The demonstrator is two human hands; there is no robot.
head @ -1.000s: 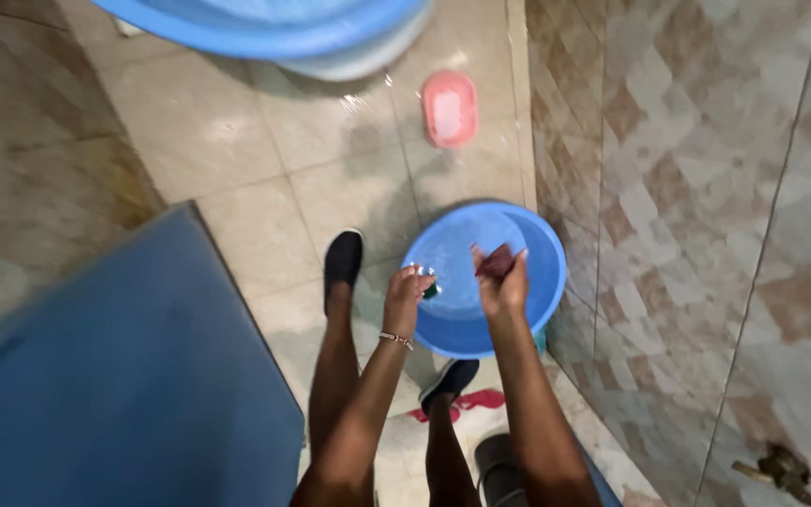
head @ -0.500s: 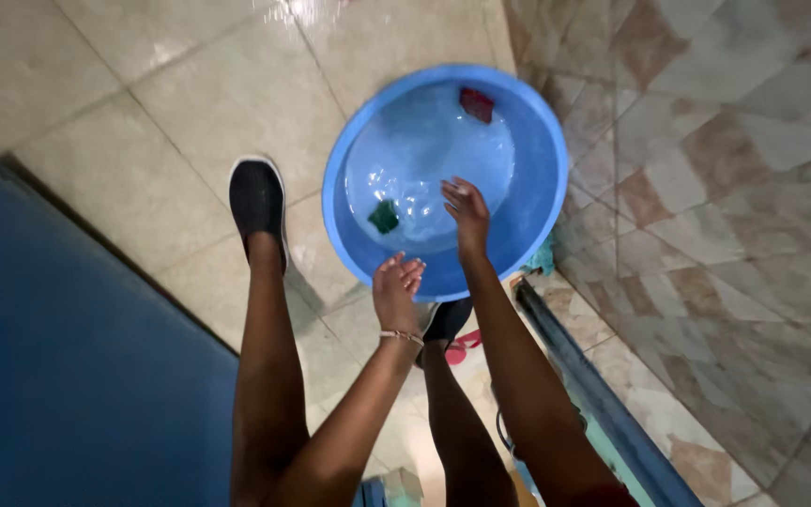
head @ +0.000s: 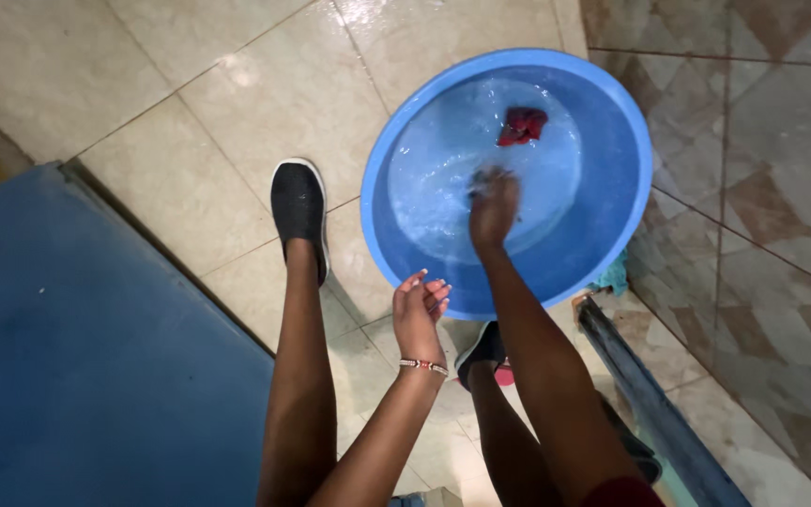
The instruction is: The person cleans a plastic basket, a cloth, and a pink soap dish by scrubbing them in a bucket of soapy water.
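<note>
A round blue basin (head: 612,235) with shallow water stands on the tiled floor by the wall. A small dark red cloth (head: 521,125) floats at its far side. My right hand (head: 493,205) reaches down into the water in the middle of the basin; it is blurred and its fingers are hidden, so what it touches is unclear. My left hand (head: 421,305) hovers just outside the basin's near rim, fingers loosely apart and holding nothing, with a beaded bracelet on the wrist.
My legs stand in black shoes (head: 298,211) left of and below the basin. A large blue surface (head: 96,357) fills the lower left. A tiled wall (head: 762,188) runs along the right, with a dark bar (head: 650,404) and a teal rag (head: 615,274) at its foot.
Both hands let their small items drop into the basin. The right hand then plunged into the water where the green piece lay. The left hand stays outside the rim.
</note>
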